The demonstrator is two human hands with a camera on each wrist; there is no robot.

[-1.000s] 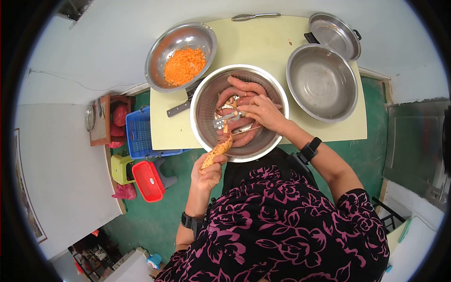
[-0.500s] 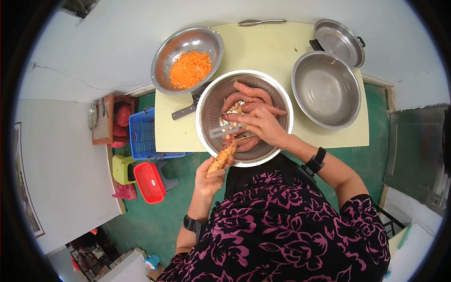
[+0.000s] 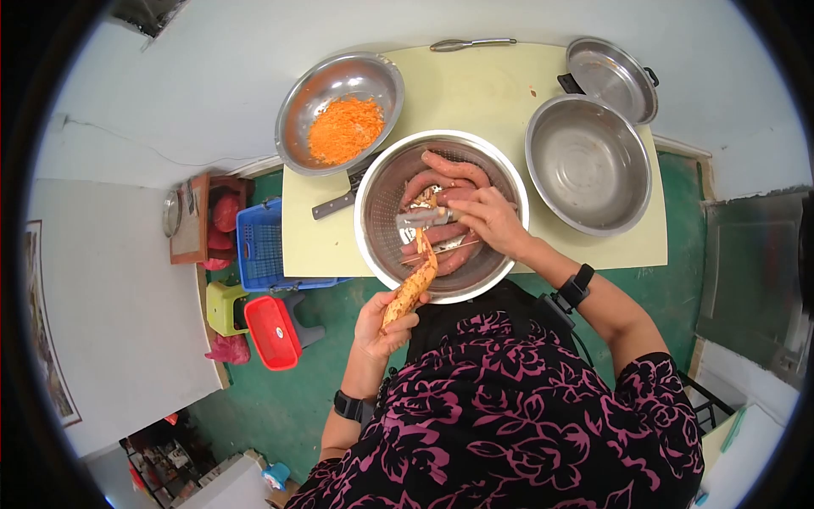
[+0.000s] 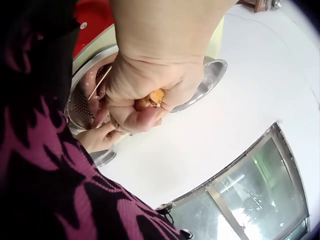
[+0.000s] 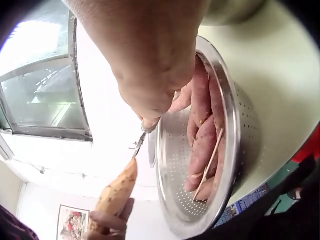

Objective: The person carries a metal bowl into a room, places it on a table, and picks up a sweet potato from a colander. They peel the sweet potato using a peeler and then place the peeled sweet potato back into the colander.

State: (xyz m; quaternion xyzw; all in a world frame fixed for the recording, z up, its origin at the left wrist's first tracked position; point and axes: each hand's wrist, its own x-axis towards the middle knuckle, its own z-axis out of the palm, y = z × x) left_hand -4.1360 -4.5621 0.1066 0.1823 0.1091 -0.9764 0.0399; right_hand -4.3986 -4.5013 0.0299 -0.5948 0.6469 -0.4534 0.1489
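Observation:
My left hand [image 3: 386, 327] grips the near end of a mostly peeled sweet potato [image 3: 411, 293], yellowish with brown specks. Its tip points over the steel colander [image 3: 370, 242], whose wall is full of small holes. In my right hand [image 3: 492, 222] is a metal peeler [image 3: 421, 219], its blade end right at the sweet potato's tip. The right wrist view also has the peeler [image 5: 140, 144] close by the tip. Several unpeeled reddish sweet potatoes [image 3: 458, 167] lie in the colander beneath, with a thin stick [image 5: 210, 162] across them. In the left wrist view, fingers hide most of the held one.
A steel bowl [image 3: 295, 97] with orange shreds stands back left. Beside the colander lies a knife with a dark handle [image 3: 333, 204]. On the right are a large steel bowl [image 3: 585, 161] and a shallow pan [image 3: 606, 72]. A metal utensil [image 3: 473, 42] lies at the far edge.
The peeler dipped toward my body along the sweet potato's end, then moved back outward to the tip. My left hand keeps its grip, shifted slightly.

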